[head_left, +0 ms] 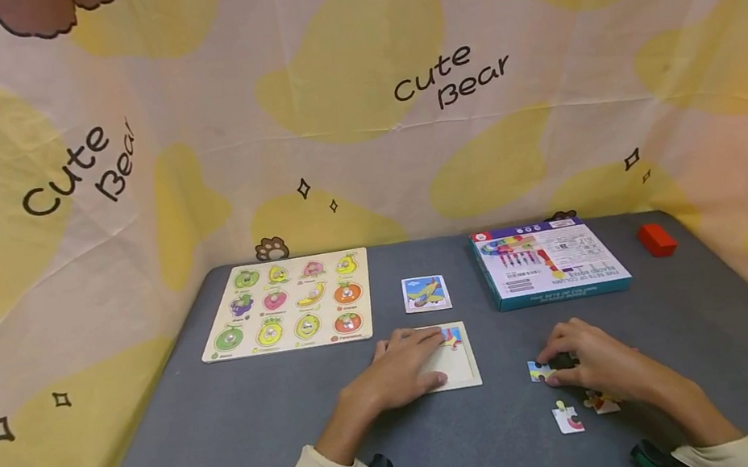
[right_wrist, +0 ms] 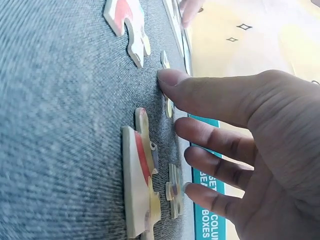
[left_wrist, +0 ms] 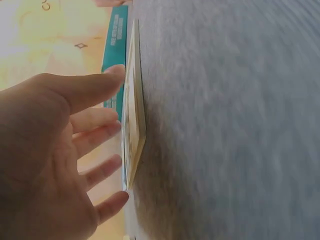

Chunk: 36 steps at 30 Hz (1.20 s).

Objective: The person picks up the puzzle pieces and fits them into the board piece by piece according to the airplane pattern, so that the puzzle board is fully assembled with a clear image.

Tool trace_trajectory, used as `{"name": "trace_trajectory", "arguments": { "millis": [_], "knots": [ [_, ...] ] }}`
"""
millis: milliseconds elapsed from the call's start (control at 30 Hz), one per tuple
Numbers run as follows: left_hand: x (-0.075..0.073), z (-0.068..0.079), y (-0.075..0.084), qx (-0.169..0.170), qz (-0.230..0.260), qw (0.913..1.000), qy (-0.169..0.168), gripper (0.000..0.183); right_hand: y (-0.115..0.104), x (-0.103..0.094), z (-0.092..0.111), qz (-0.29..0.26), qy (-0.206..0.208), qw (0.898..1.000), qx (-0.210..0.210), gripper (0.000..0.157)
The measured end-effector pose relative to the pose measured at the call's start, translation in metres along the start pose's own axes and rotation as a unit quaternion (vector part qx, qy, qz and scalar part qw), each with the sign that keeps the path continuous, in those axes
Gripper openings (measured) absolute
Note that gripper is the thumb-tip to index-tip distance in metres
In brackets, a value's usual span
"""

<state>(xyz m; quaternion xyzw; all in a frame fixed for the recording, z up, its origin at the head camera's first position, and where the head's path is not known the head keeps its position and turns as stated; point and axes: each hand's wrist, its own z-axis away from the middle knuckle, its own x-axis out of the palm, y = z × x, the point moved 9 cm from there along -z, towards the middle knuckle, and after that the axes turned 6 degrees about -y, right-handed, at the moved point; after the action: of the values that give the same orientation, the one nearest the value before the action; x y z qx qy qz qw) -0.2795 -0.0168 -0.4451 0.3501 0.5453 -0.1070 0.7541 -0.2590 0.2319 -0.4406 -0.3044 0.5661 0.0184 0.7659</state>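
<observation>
My left hand [head_left: 403,368] lies over the left part of a small cream puzzle tray [head_left: 465,372], with its fingers fairly straight across it. A colourful piece [head_left: 451,337] sits in the tray's upper part, partly under the fingers. In the left wrist view, the thumb and fingertips meet the edge of the tray [left_wrist: 141,115]. My right hand [head_left: 596,361] pinches a blue-and-yellow puzzle piece [head_left: 537,371] between thumb and index finger, low over the table. Closer to me lie a white-and-pink puzzle piece [head_left: 568,420] and more pieces [head_left: 602,401] under the right wrist.
Behind the tray lies a picture card [head_left: 426,294] of an airplane. A fruit board [head_left: 286,304] is at the back left, a teal-edged box [head_left: 548,263] at the back right, and a red block [head_left: 657,240] beyond it. Patterned cloth [head_left: 354,106] hangs along the table's far edge.
</observation>
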Motion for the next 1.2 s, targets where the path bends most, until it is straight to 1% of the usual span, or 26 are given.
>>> {"name": "trace_trajectory", "arguments": {
  "millis": [200, 333, 433, 600, 900, 1033, 1200],
  "knots": [
    [-0.006, 0.012, -0.014, -0.006, 0.049, 0.9987, 0.011, 0.066, 0.002, 0.000, 0.000, 0.002, 0.000, 1.000, 0.011, 0.024],
    [-0.008, 0.019, -0.024, -0.012, 0.060, 0.9981, 0.013, 0.069, 0.002, -0.001, 0.001, 0.003, 0.001, 1.000, 0.006, 0.022],
    [-0.007, 0.022, -0.029, -0.009, 0.060, 0.9981, 0.011, 0.071, 0.001, -0.002, 0.001, 0.006, 0.005, 1.000, 0.000, 0.021],
    [-0.008, 0.025, -0.033, -0.003, 0.057, 0.9984, 0.007, 0.072, 0.000, -0.002, 0.001, 0.006, 0.011, 1.000, -0.001, 0.018],
    [-0.009, 0.025, -0.037, -0.012, 0.072, 0.9974, 0.003, 0.075, -0.005, -0.005, -0.001, 0.022, 0.039, 0.999, -0.011, 0.020],
    [-0.009, 0.025, -0.038, -0.012, 0.080, 0.9967, 0.003, 0.076, -0.009, -0.006, -0.007, 0.025, 0.048, 0.998, -0.015, 0.019],
    [-0.009, 0.026, -0.040, -0.016, 0.078, 0.9968, 0.006, 0.077, -0.017, -0.007, -0.018, 0.024, 0.053, 0.998, -0.018, 0.016]
  ]
}}
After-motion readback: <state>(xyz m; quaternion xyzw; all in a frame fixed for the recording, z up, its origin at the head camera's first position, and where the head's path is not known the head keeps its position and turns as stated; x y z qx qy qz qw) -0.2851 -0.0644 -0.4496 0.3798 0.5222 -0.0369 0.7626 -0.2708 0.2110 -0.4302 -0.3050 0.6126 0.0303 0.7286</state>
